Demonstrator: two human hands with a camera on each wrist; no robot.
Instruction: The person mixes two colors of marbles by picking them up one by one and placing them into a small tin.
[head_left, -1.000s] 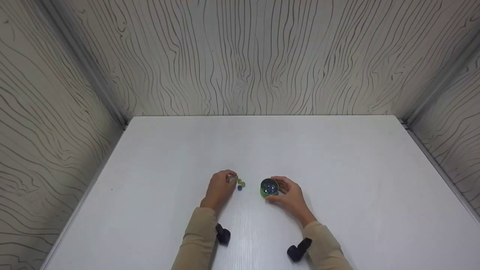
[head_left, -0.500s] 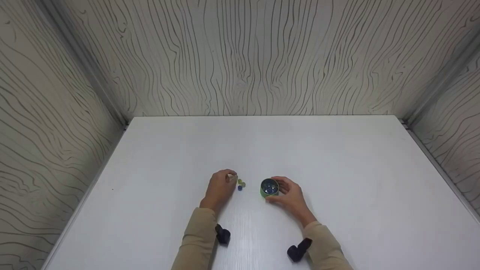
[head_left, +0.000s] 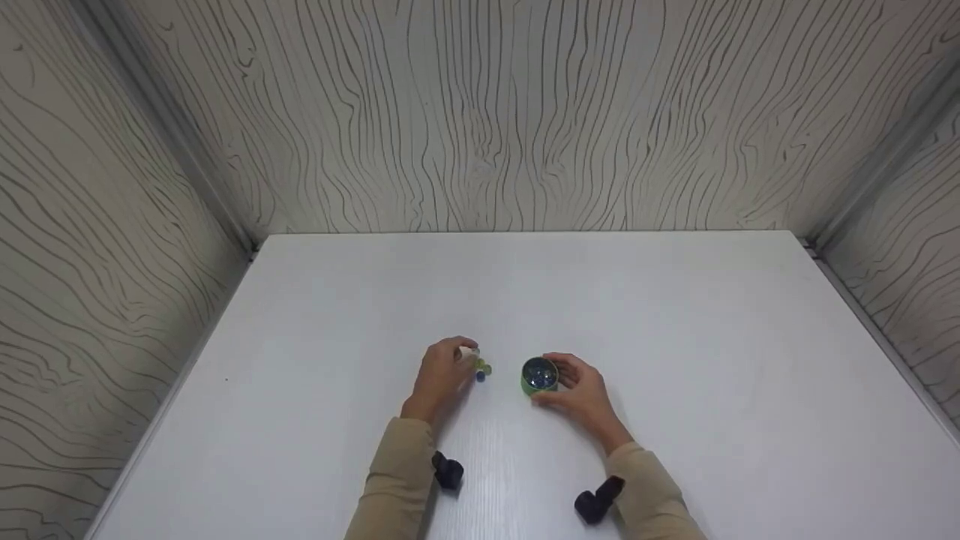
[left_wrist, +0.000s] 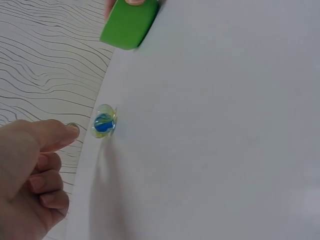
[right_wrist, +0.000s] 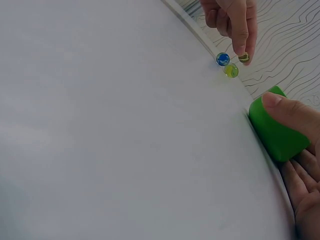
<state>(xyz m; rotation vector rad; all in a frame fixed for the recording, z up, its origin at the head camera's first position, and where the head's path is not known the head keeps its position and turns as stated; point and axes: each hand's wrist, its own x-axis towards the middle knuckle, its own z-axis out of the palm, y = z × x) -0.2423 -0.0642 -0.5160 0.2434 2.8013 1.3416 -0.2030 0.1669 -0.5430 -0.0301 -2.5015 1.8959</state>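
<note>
My left hand pinches a small glass marble between thumb and fingertip; most of it is hidden behind the thumb. Just beside those fingertips, a blue marble and yellow-green marbles lie bunched on the white table. In the right wrist view, the blue and yellow-green ones show just below the left fingertips. My right hand grips a small green round container, thumb on its near side and fingers round the far side. Seen from above, its open top shows glossy dark blue contents with bright glints.
The white table reaches back to a wood-grain patterned wall, with side panels left and right. Black wrist cameras hang from both tan sleeves, close above the table.
The left hand has shifted slightly up and right, its fingertips lifting at the marbles, and a marble now shows at them. The right hand and green container have stayed still.
</note>
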